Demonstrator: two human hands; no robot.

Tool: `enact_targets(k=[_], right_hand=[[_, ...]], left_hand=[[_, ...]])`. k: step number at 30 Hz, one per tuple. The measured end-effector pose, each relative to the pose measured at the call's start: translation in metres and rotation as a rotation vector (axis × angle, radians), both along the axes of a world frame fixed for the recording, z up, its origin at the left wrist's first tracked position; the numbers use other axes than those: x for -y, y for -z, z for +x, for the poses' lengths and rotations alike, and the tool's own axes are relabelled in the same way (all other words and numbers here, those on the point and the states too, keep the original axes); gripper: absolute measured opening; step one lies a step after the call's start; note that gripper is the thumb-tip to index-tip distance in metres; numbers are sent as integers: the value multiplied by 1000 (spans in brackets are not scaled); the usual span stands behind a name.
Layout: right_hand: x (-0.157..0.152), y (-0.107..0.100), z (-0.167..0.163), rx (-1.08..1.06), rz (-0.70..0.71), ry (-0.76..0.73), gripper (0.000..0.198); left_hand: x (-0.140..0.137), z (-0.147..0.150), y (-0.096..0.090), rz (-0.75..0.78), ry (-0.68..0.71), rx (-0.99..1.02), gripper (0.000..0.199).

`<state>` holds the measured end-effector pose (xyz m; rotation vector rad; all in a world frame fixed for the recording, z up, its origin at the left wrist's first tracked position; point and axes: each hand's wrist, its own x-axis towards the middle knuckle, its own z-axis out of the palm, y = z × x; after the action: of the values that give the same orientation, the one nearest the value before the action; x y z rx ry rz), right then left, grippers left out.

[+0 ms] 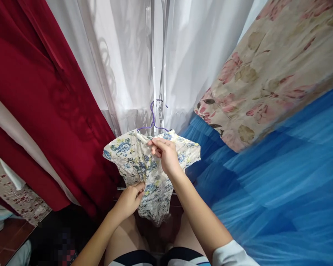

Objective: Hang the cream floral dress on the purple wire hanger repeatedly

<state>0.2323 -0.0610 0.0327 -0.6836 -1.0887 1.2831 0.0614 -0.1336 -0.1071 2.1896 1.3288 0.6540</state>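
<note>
A short-sleeved white blouse with blue and yellow flowers hangs before me on a purple wire hanger. The hanger's hook rises above the neckline, in front of thin white metal bars. My left hand pinches the blouse's front at about mid-height. Higher up, my right hand has its thumb and forefinger closed at the front edge just below the neckline. Its other fingers are curled. Anything small between the fingertips of either hand is hidden.
White curtains hang behind the hanger. Dark red cloth drapes on the left. To the right are a beige floral cloth and blue tulle. Red-brown floor tiles show at lower left.
</note>
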Motion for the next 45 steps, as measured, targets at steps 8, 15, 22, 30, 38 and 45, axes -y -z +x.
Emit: enact_targets(k=[8, 15, 22, 30, 38, 45], right_hand=[[12, -1, 9, 201, 123, 38, 27], [3, 21, 15, 321, 160, 137, 29], [18, 63, 25, 428, 124, 119, 29], [38, 83, 23, 468, 69, 23, 31], [39, 168, 54, 514, -143, 189, 31], [76, 194, 100, 686, -203, 247, 19]], left_hand=[[-41, 16, -114, 656, -287, 408, 30], [-74, 34, -168, 653, -73, 219, 14], [-93, -7, -174, 836, -398, 388, 18], [-118, -98, -80, 709, -607, 603, 23], [-79, -27, 30, 362, -586, 690, 29], [-36, 67, -2, 117, -87, 659, 20]])
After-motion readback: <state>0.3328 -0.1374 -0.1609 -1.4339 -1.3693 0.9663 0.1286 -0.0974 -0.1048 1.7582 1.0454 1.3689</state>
